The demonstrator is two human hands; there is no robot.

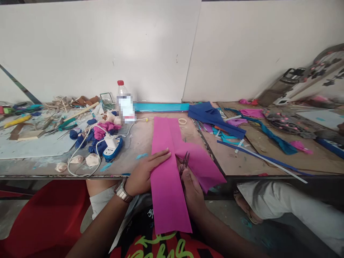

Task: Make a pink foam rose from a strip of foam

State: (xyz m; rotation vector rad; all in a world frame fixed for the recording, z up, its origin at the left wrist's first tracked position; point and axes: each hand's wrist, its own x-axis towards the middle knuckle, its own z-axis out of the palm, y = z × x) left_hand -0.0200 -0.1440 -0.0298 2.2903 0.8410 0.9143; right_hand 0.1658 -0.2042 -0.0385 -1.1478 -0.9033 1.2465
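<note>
A long piece of bright pink crepe paper (168,200) runs from the table toward my lap, slit along part of its length. My left hand (146,170) lies flat on its left side, fingers stretched out toward the slit. Wrapped round a small pair of dark scissors (184,162), my right hand (191,186) is at the slit. The scissors' blades point up and are slightly apart. To the right of the cut, a wide flap of the pink paper (202,163) spreads over the table edge. The scissors' handles are mostly hidden by my fingers.
A blue power strip (113,148) with a white cable lies left, near crumpled blue and pink pieces. Behind stand a red-capped bottle (120,86) and a phone (126,107). Blue paper (206,114) and strips lie right. A red chair (51,215) is at lower left.
</note>
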